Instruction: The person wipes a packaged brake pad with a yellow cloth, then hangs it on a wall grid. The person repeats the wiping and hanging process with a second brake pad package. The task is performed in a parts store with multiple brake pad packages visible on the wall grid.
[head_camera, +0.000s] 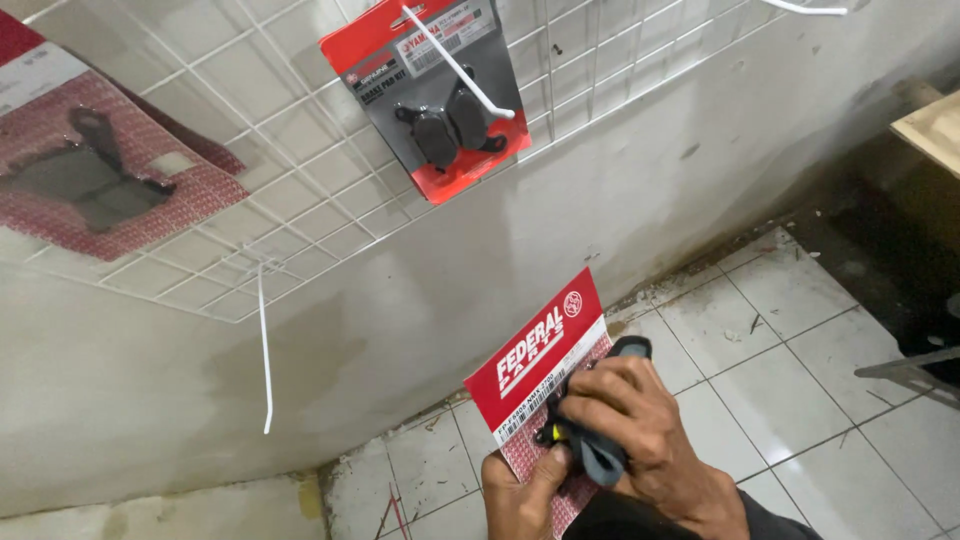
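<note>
White floor tiles (790, 390) meet a stained wall (420, 300); at 6 o'clock, left hand (520, 495) pinches a red packet (540, 375), right hand (640, 425) grips a dark tool (600, 455).

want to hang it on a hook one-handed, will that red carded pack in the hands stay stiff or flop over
The red carded pack is probably fairly stiff: its top stands straight above the left hand without sagging. It likely feels bottom-heavy, since the right hand covers a dark part mounted low on the card. The card looks glossy, so it may be a little slippery.
</note>
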